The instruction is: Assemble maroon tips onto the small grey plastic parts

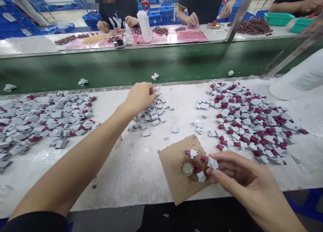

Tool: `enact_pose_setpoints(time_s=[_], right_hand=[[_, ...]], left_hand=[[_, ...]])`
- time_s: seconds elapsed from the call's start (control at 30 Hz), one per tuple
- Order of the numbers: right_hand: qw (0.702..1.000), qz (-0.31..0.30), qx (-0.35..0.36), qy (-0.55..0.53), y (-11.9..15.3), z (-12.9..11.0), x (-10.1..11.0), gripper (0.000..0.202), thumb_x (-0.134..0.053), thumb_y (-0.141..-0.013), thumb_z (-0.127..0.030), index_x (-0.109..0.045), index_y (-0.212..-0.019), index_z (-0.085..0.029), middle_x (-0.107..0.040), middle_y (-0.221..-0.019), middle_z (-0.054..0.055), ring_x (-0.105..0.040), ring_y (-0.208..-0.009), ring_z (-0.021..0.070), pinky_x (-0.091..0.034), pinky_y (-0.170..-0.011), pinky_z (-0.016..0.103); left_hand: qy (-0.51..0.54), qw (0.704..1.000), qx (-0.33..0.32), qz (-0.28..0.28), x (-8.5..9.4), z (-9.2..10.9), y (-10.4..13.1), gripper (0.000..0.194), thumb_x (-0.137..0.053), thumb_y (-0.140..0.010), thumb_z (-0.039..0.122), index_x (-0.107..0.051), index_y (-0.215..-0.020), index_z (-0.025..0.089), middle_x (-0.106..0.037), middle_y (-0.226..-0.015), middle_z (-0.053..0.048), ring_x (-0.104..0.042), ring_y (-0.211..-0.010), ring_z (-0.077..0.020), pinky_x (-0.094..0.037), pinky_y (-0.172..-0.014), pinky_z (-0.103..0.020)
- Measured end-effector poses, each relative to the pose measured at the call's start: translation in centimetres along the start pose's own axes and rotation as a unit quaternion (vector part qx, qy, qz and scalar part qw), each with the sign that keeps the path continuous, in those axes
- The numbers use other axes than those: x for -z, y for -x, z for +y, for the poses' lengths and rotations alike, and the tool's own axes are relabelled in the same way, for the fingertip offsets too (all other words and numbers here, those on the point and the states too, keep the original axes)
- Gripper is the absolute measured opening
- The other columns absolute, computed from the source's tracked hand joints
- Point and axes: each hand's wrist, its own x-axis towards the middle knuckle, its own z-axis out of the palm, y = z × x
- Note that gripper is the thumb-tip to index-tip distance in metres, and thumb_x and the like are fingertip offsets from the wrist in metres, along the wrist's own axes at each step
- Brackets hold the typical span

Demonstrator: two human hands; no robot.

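Note:
My right hand (242, 178) pinches a small white-and-maroon plastic part (212, 163) between thumb and fingertips, above the right edge of a cardboard piece (171, 178). On that cardboard lie another white-and-maroon part (193, 153), one more such part (201, 176) and a bottle cap (187, 167) turned hollow side up. Farther forward, my left hand (141, 95) reaches over the far end of a small pile of grey plastic pieces (154, 116). Its fingers are curled down and mostly hidden, so whatever they hold does not show.
A heap of grey and maroon parts (47, 119) spreads at left, a similar heap (252, 121) at right. A big white bottle (300, 77) stands at the right edge. Beyond the green conveyor belt (121, 69), which carries several white bits, other people work at a bench.

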Motion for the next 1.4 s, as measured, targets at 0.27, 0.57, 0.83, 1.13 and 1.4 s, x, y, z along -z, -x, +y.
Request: enact_pose_setpoints(time_s=[0.27,0.57,0.83,1.13,1.4], right_hand=[[0.999,0.011,0.028,-0.037,0.0,0.3,-1.3,0.006,-0.087,-0.097,-0.034,-0.09,-0.102,-0.032,-0.087,-0.106,0.005,-0.086,-0.083,0.02,-0.071,-0.071,0.02],[0.968,0.055,0.206,0.131,1.0,0.0,-2.1,0.02,-0.074,-0.102,-0.014,-0.083,-0.107,-0.032,-0.084,-0.101,0.0,-0.084,-0.092,0.0163,-0.069,-0.079,0.017],[0.929,0.026,0.297,0.222,0.3,0.0,-3.1,0.02,-0.069,-0.101,-0.004,-0.077,-0.105,-0.022,-0.082,-0.1,0.006,-0.083,-0.092,0.0166,-0.068,-0.079,0.019],[0.931,0.036,0.286,0.223,0.5,-0.1,-3.3,0.021,-0.071,-0.1,-0.005,-0.077,-0.105,-0.025,-0.083,-0.098,0.005,-0.083,-0.09,0.0206,-0.07,-0.076,0.027],[0.953,0.048,0.24,0.177,0.9,0.2,-3.2,0.021,-0.075,-0.1,-0.011,-0.08,-0.106,-0.03,-0.085,-0.101,0.004,-0.084,-0.092,0.0247,-0.071,-0.077,0.033]], left_hand=[[0.16,0.986,-0.025,0.047,2.4,2.9,5.1,0.005,-0.081,-0.094,0.019,-0.082,-0.097,0.022,-0.083,-0.105,-0.01,-0.076,-0.098,-0.0301,-0.06,-0.091,-0.044],[0.239,0.963,-0.116,-0.047,-3.0,2.8,18.1,0.011,-0.067,-0.108,0.019,-0.076,-0.114,0.023,-0.078,-0.107,-0.004,-0.072,-0.092,-0.0211,-0.06,-0.082,-0.036],[0.167,0.973,-0.152,-0.047,-4.3,1.8,19.5,0.017,-0.062,-0.108,0.012,-0.073,-0.119,0.02,-0.076,-0.11,-0.007,-0.068,-0.107,-0.0279,-0.058,-0.091,-0.044],[0.207,0.969,-0.116,-0.067,-3.5,2.2,19.3,0.016,-0.063,-0.105,0.015,-0.073,-0.114,0.023,-0.073,-0.112,-0.007,-0.072,-0.098,-0.0244,-0.06,-0.083,-0.039],[0.265,0.956,-0.063,-0.105,-2.9,2.9,19.4,0.011,-0.068,-0.099,0.019,-0.07,-0.106,0.027,-0.074,-0.088,-0.001,-0.073,-0.08,-0.0229,-0.06,-0.071,-0.036]])
